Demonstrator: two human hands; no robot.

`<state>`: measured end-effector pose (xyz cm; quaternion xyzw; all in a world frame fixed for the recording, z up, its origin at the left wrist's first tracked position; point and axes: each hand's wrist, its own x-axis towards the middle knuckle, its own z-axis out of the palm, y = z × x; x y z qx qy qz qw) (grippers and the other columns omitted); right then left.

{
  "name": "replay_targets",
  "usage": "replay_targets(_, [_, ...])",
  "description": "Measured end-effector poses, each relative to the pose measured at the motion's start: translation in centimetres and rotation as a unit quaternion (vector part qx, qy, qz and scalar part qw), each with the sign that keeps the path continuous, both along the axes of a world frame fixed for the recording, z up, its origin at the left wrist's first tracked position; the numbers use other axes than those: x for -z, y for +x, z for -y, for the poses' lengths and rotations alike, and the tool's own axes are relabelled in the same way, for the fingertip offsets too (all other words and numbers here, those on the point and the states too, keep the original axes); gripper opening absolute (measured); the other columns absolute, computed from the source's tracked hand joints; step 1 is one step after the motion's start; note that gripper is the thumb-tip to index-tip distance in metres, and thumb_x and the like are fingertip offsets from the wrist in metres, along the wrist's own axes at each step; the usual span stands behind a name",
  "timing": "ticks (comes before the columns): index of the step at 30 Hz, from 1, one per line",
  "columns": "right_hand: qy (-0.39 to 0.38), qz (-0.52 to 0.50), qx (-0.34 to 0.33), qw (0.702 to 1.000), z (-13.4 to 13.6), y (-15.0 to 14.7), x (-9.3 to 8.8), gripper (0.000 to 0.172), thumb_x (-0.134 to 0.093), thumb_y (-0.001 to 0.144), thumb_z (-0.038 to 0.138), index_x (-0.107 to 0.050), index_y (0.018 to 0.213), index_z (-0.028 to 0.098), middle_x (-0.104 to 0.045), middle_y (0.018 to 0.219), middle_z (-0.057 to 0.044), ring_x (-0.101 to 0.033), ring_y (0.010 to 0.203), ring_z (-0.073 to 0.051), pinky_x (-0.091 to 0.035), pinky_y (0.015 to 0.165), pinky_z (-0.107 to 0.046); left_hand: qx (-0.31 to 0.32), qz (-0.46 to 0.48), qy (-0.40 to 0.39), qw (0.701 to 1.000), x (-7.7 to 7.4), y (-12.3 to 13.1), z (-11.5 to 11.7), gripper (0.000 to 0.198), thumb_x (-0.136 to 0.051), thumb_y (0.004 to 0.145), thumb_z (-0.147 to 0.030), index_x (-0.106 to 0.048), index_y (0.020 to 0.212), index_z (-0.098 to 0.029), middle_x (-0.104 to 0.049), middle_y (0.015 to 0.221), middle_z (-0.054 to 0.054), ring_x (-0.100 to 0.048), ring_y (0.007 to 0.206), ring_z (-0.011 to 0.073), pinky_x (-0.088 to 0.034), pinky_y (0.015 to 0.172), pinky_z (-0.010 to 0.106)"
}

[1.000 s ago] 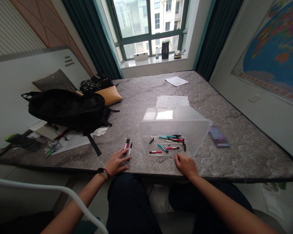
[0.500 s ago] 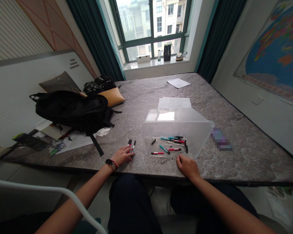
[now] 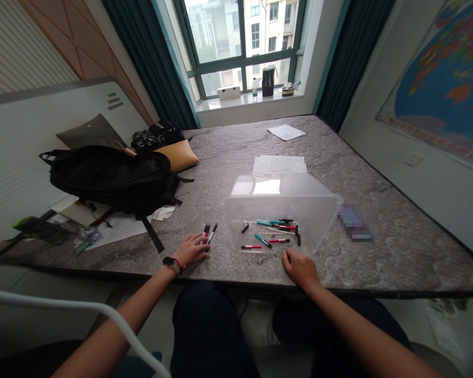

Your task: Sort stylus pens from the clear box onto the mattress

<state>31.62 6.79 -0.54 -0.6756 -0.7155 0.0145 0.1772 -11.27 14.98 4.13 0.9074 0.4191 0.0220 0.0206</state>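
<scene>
My left hand [image 3: 191, 250] lies on the mattress with its fingers stretched out over the lower ends of a few pens. Among these are a red-and-black pen [image 3: 206, 231] and a white pen with a black tip [image 3: 213, 232]; the fingers partly cover them. My right hand [image 3: 301, 268] rests loosely curled in front of the clear plastic box [image 3: 319, 220], and I see nothing in it. The box lies on its side, its opening toward me. Inside are several pens, such as a teal pen [image 3: 263, 241] and a red pen [image 3: 279, 241], plus loose black caps.
A black backpack [image 3: 110, 178] and a tan pouch [image 3: 179, 155] lie on the left of the mattress [image 3: 228, 142]. White papers [image 3: 279, 164] are behind the box. A blurred flat object [image 3: 353, 223] lies to its right. A white curved bar [image 3: 63, 303] crosses the lower left.
My left hand has slid slightly left, and the white pen beside it now leans more to the right. The right hand stays in place. The view has shifted a little.
</scene>
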Motion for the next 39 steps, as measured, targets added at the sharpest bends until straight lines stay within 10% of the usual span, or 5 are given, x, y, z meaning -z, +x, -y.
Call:
replay_targets(15, [0.001,0.0,0.002,1.0,0.0,0.0,0.0,0.033,-0.041,0.095,0.033,-0.062,0.073,0.019,-0.066,0.068,-0.004,-0.054,0.056,-0.014,-0.02,0.055,-0.029,-0.08,0.028,0.027,0.996,0.4,-0.4,0.9,0.04,-0.048,0.09,-0.05,-0.068,0.116,-0.026,-0.051,0.14,0.007,-0.042,0.13,0.0304,-0.038,0.107,0.05])
replay_targets(24, [-0.003,-0.001,0.0,1.0,0.1,0.0,-0.2,0.032,-0.041,0.095,0.033,-0.06,0.073,0.019,-0.067,0.069,-0.004,-0.054,0.055,-0.014,-0.019,0.055,-0.029,-0.079,0.041,-0.046,0.995,1.4,-0.8,2.3,0.089,-0.046,0.088,-0.061,-0.001,0.154,-0.02,-0.01,0.16,0.014,-0.019,0.145,0.0311,-0.031,0.112,0.048])
replay_targets(31, [-0.003,-0.005,0.0,1.0,0.1,0.0,-0.2,0.033,-0.041,0.095,0.032,-0.062,0.074,0.019,-0.067,0.07,-0.005,-0.055,0.057,-0.014,-0.021,0.055,-0.03,-0.116,-0.001,-0.047,0.992,3.2,-0.3,2.9,0.081,-0.04,0.091,-0.059,-0.006,0.154,-0.022,-0.016,0.159,0.012,-0.018,0.145,0.0333,-0.027,0.111,0.056])
replay_targets(39, [-0.02,-0.012,0.011,1.0,0.1,0.0,-0.1,0.033,-0.041,0.096,0.034,-0.063,0.077,0.019,-0.068,0.072,-0.004,-0.057,0.06,-0.015,-0.021,0.056,-0.03,-0.192,0.264,0.06,0.943,-2.8,5.0,4.8,0.062,-0.038,0.097,-0.037,-0.015,0.152,-0.019,-0.022,0.158,0.012,-0.023,0.144,0.0266,-0.026,0.116,0.049])
